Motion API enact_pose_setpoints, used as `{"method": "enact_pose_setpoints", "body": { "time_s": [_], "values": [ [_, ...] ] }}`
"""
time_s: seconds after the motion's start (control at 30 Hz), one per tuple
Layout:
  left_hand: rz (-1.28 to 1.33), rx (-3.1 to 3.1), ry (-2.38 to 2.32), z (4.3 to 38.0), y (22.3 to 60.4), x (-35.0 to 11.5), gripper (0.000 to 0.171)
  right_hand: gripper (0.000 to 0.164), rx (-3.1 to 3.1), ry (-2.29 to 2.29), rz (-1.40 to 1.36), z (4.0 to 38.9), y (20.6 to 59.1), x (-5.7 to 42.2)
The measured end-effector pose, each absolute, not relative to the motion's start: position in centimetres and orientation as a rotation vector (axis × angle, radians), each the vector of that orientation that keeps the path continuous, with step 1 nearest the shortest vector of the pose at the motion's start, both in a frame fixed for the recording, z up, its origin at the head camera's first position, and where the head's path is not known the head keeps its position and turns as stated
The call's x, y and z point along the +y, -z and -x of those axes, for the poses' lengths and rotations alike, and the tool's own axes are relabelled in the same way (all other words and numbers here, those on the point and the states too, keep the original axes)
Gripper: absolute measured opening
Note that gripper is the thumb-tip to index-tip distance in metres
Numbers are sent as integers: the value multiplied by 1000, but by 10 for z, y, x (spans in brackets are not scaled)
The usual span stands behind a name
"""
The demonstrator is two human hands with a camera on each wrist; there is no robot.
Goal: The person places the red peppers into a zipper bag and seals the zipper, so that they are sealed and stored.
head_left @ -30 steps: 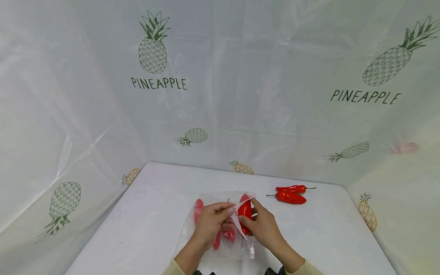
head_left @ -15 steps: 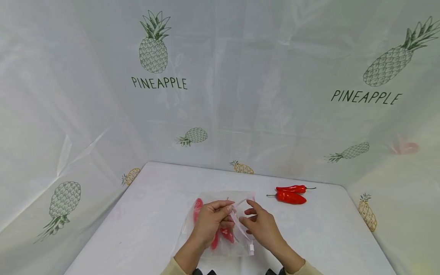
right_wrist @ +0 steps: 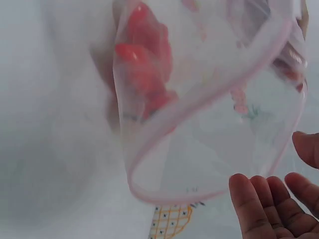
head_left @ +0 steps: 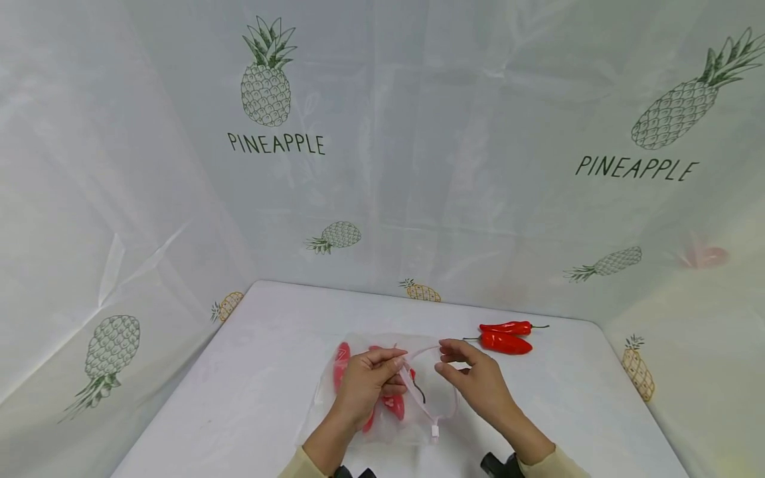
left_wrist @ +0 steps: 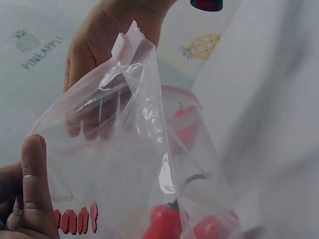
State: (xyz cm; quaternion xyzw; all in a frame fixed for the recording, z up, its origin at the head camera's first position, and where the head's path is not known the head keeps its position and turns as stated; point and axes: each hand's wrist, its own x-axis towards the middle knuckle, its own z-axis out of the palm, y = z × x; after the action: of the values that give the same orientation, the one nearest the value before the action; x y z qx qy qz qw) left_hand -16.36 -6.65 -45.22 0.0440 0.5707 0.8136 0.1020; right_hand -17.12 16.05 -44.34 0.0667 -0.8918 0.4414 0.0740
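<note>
A clear zip bag (head_left: pixel 323 421) with a pink rim lies on the table, its mouth gaping to the right. My left hand (head_left: pixel 366 386) pinches the mouth's edge between thumb and fingers. Several red peppers (right_wrist: pixel 144 64) are inside the bag; a dark curved stem (left_wrist: pixel 195 178) points toward the opening. At the mouth's near corner sits a white slider (head_left: pixel 435 431). My right hand (head_left: pixel 481 382) is at the rim's far right side, fingers bent loosely and holding nothing, thumb apart from them. Part of the bag's contents is hidden behind my left hand.
Two more red peppers, one thin (head_left: pixel 506 328) and one fatter (head_left: pixel 506 343), lie together on the white table (head_left: pixel 574 398) beyond my right hand. A pineapple-print sheet (head_left: pixel 454 166) hangs around the table's back and sides.
The red pepper in my right hand has gone into the bag and been let go. That hand has then drawn out to the right, and the bag's mouth has spread wider.
</note>
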Motion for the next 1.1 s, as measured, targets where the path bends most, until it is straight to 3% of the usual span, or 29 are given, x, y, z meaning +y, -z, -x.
{"method": "enact_pose_setpoints", "body": {
  "time_s": [0.57,1.1],
  "values": [
    [-110,1744,-2363,165,457,-68,33,63,-2626,-1330,-286,190,438,199],
    [-142,1783,-2355,167,458,-69,32,63,-2682,-1243,-211,201,446,218]
  ]
}}
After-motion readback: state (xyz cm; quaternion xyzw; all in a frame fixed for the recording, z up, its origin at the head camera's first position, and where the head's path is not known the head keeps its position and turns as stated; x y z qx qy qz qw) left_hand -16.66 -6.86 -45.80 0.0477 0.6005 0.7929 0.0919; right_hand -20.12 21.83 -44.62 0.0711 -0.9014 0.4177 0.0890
